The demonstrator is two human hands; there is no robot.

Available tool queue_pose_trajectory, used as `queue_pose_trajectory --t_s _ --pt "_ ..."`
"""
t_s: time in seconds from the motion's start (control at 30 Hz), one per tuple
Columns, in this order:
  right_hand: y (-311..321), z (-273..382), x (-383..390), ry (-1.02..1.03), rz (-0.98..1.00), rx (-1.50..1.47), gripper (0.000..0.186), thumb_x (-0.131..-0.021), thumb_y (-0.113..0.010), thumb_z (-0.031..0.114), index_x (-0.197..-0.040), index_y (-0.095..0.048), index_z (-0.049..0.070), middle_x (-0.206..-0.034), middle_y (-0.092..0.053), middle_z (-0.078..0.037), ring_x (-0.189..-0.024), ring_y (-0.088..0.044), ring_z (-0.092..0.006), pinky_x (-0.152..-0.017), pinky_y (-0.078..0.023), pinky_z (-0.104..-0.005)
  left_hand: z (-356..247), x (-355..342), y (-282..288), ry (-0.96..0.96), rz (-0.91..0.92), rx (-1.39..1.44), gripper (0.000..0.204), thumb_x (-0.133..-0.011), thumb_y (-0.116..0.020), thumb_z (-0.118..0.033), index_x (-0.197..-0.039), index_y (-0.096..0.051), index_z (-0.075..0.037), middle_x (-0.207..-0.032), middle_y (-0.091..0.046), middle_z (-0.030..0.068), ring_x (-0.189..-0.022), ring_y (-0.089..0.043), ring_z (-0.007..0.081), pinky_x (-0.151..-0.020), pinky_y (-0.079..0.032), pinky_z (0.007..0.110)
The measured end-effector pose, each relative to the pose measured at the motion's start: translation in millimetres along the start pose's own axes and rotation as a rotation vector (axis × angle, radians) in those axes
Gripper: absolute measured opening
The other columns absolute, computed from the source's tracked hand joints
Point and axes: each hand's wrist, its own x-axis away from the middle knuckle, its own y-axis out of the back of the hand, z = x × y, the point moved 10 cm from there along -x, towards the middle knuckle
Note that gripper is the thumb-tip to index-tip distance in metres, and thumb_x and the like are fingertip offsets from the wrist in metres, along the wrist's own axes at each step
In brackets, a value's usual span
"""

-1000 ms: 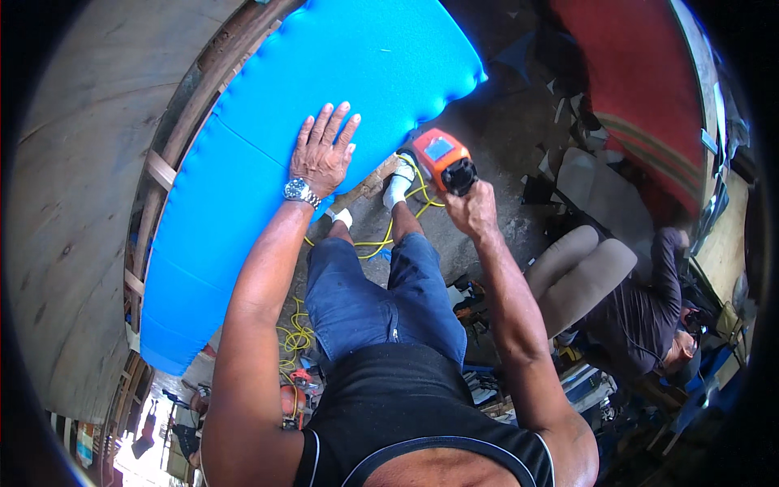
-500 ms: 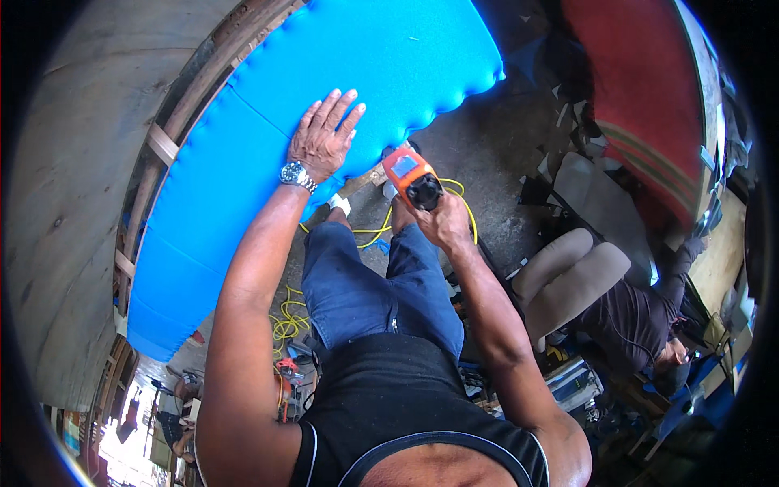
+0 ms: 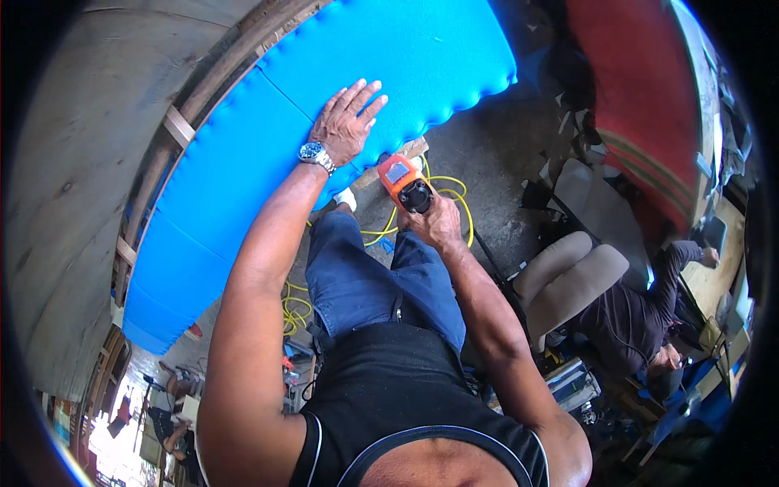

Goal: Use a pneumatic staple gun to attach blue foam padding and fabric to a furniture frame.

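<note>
A long blue upholstered panel crosses the upper left, its near edge puckered into scallops. My left hand, with a steel watch on the wrist, lies flat on the blue cover, fingers stretched out. My right hand is wrapped round the handle of an orange and black staple gun. The gun's front end is at the panel's near edge, just right of my left hand. Whether its tip touches the cover is hidden. A piece of bare wood shows beyond the gun, under the edge.
A yellow hose loops over the floor around my legs. Beige cushions stand at the right, close to a co-worker in dark sleeves. A red upholstered piece is at the far right, near scattered scraps. A wooden board fills the left.
In the picture, the blue panel and my left hand have shifted right and slightly up. The staple gun has moved slightly left and down, nearer my left wrist. The co-worker's arm has moved.
</note>
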Motion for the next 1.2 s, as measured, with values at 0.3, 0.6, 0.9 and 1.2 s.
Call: queue_pose_trajectory --t_s 0.3,0.6,0.9,1.2 --pt "20 -44 98 -0.045 0.022 -0.083 0.072 -0.087 -0.076 0.051 -0.144 -0.054 0.015 -0.115 -0.072 -0.025 -0.113 -0.067 -0.0456 -0.096 -0.052 -0.0527 68 107 82 0.254 0.016 0.070 0.062 -0.095 -0.068 -0.020 -0.150 -0.047 -0.001 -0.163 -0.038 0.0170 -0.153 -0.032 0.0391 -0.124 -0.031 0.049" --pt "61 -94 128 -0.098 -0.027 -0.495 0.070 -0.089 -0.077 0.032 -0.147 -0.052 0.002 -0.133 -0.067 -0.021 -0.124 -0.064 -0.0303 -0.106 -0.049 -0.0418 135 363 94 0.972 0.324 0.165 0.075 -0.094 -0.070 -0.025 -0.156 -0.038 0.002 -0.171 -0.020 0.0199 -0.150 -0.035 0.0428 -0.122 -0.036 0.047" --pt "425 -39 37 0.192 -0.627 -0.422 0.033 -0.083 -0.071 0.009 -0.114 -0.063 0.000 -0.090 -0.068 -0.006 -0.076 -0.065 -0.0155 -0.064 -0.052 -0.0322 72 377 54 1.237 0.055 0.403 0.051 -0.096 -0.069 -0.038 -0.129 -0.066 0.001 -0.121 -0.074 0.0210 -0.115 -0.069 0.0379 -0.102 -0.053 0.046" --pt "700 281 126 1.120 -1.344 0.553 0.078 -0.084 -0.063 -0.008 -0.156 -0.047 0.018 -0.133 -0.065 -0.019 -0.120 -0.063 -0.0371 -0.106 -0.047 -0.0494 -132 446 -19 1.203 0.232 0.377 0.039 -0.094 -0.064 -0.043 -0.085 -0.069 -0.006 -0.095 -0.071 0.0226 -0.092 -0.069 0.0424 -0.077 -0.051 0.054"
